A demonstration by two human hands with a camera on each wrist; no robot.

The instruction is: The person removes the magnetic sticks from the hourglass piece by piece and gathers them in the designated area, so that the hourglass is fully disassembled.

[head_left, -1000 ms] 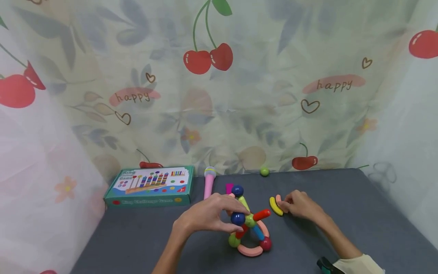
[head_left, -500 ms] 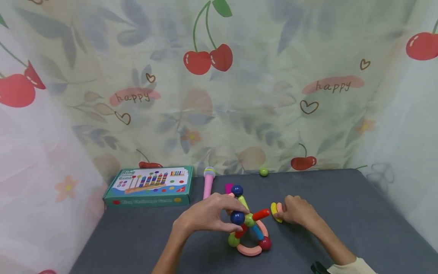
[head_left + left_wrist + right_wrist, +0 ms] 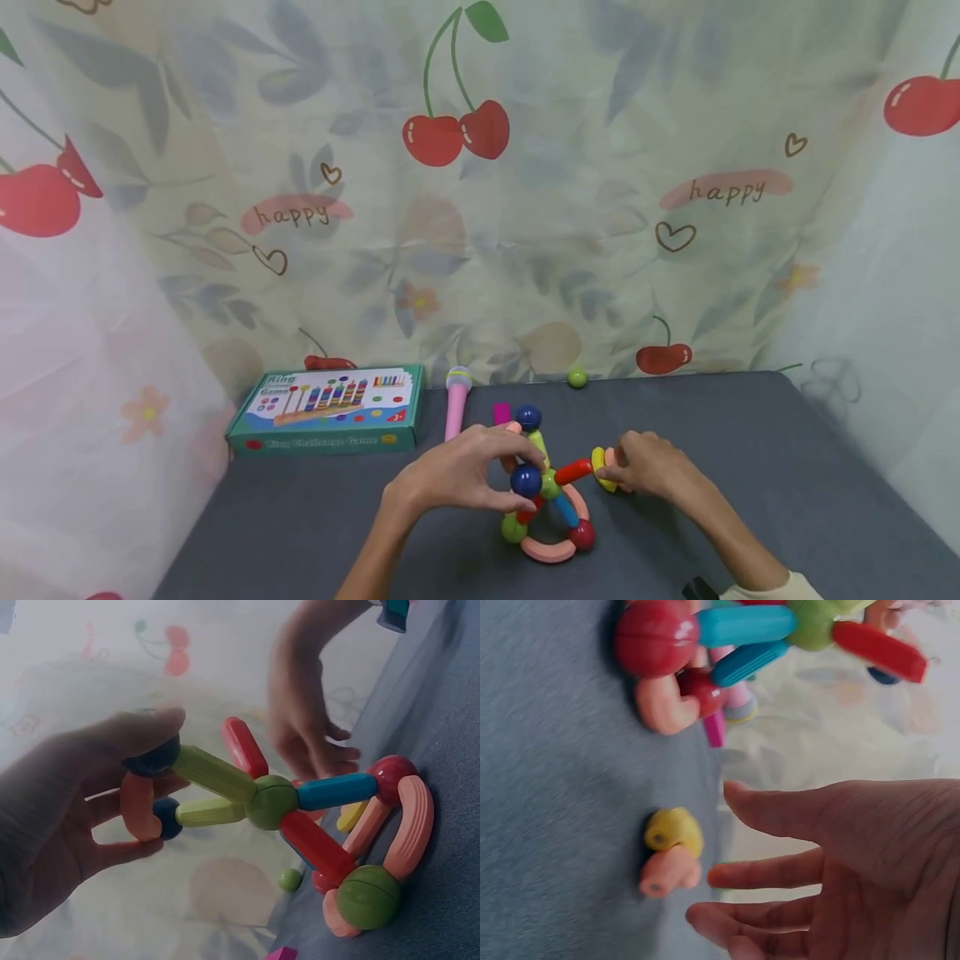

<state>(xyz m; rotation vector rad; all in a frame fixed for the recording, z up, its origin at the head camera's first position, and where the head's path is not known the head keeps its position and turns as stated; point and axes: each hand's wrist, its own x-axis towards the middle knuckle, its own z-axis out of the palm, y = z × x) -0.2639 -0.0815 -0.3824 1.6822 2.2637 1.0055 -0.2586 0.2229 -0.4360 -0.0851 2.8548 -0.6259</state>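
My left hand [image 3: 468,467] pinches a toy built of magnetic balls and rods, thumb and fingers about its dark blue balls [image 3: 527,481] and the pink curved rod [image 3: 137,808] between them. A green ball [image 3: 271,802] joins light green, red and blue rods; one red rod [image 3: 573,471] points outward. The toy's base, with a dark red ball [image 3: 582,534] and pink curved rods [image 3: 548,551], rests on the table. To the right, my right hand [image 3: 652,462] is beside a yellow curved rod [image 3: 676,829] and a pink curved rod [image 3: 669,870] lying together. Its fingers look spread and just apart from them.
A teal ring game box [image 3: 326,410] lies at the back left of the dark grey table [image 3: 315,517]. Beside it are a pink toy microphone [image 3: 456,404] and a magenta piece [image 3: 502,412]. A loose green ball [image 3: 577,378] sits near the back curtain [image 3: 480,250].
The yellow and pink curved rods have turned and shifted toward me beside my right hand. The toy's blue-ball end has tilted slightly right in my left hand.
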